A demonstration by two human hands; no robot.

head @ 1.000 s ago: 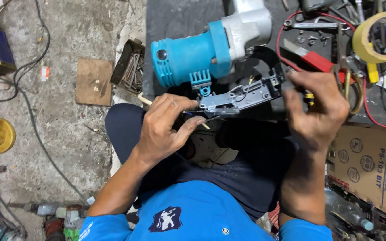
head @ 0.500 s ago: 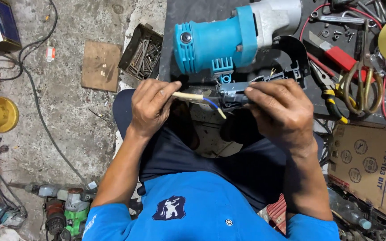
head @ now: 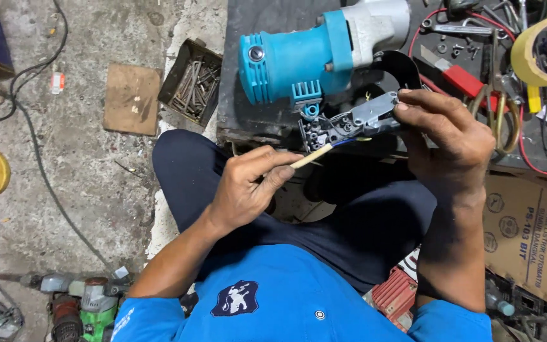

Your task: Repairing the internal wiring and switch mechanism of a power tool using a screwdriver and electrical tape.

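Rough grey concrete floor (head: 96, 190) flanks a dark counter (head: 248, 107) where the left hand (head: 245, 190) pinches a slim pale stick (head: 311, 156) toward the open grey switch housing (head: 349, 120) under a teal power tool (head: 299, 60), gripped in right hand (head: 451, 136) fingers.

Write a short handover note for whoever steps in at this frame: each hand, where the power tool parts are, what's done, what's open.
Left hand: pinches a pale cable, its blue-tipped end at the open handle.
Right hand: holds the grey handle half-shell by its end, steadying it.
Blue power tool: lies on the dark bench, above the lap, wires hanging from its vent.
Done: handle opened, screw posts exposed.
Open: cable end not seated; the other half of the handle is not fitted. Scissors and tape roll lie at right.
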